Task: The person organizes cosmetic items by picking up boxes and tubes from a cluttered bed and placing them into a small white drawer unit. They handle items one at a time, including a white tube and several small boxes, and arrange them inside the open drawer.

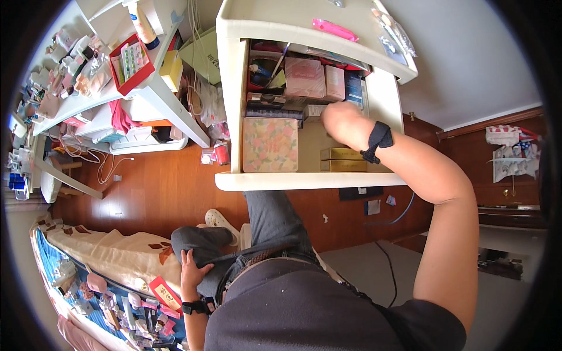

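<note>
My right hand (344, 122) reaches down into an open drawer (307, 180) of a cream cabinet. Its fingers are hidden under the hand, beside a small pale box (314, 112), so its grip cannot be told. Two yellow boxes (343, 166) lie just below the wrist. A flat floral box (270, 145) fills the drawer's front left corner. Pink boxes (304, 78) and a blue box (354, 89) stand at the back, beside a dark compartment with a pen (279, 61). My left hand (192, 268) rests on my thigh with its fingers apart, holding nothing.
On the cabinet top (281, 17) lie a pink packet (335, 30) and bagged brushes (392, 30). A white table (153, 92) at the left bears cosmetics and a red tray (131, 63). Many small items lie on the bed (109, 245). A red can (221, 153) stands beside the cabinet.
</note>
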`<action>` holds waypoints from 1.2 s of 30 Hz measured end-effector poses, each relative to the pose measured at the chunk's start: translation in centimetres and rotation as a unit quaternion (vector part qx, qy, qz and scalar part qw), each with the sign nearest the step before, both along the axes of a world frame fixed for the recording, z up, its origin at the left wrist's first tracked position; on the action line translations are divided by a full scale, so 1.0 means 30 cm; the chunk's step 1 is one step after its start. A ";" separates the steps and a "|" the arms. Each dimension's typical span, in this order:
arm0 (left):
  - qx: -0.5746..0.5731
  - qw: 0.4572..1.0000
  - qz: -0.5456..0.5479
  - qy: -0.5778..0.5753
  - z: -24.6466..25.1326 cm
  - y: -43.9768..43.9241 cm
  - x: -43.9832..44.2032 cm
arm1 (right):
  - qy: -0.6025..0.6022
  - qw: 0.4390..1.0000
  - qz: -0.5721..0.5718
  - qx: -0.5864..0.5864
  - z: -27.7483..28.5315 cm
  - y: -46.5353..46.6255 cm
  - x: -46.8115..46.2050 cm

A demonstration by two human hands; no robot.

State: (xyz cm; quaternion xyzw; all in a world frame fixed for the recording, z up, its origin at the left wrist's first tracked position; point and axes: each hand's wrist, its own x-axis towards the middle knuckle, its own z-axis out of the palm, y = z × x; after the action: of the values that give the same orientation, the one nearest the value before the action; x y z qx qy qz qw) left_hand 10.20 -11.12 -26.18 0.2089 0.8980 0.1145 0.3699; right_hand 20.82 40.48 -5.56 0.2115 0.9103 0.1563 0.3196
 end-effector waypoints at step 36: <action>0.038 0.999 0.012 0.024 -0.029 -0.059 0.025 | 0.293 0.931 -0.016 0.217 0.147 0.155 0.092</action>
State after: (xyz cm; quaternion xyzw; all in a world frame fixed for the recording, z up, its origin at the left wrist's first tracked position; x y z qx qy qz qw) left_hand 10.97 -12.88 -27.06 0.2149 0.9040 0.1474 0.3391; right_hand 23.57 45.12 -1.13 0.3268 0.9037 0.2763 -0.0128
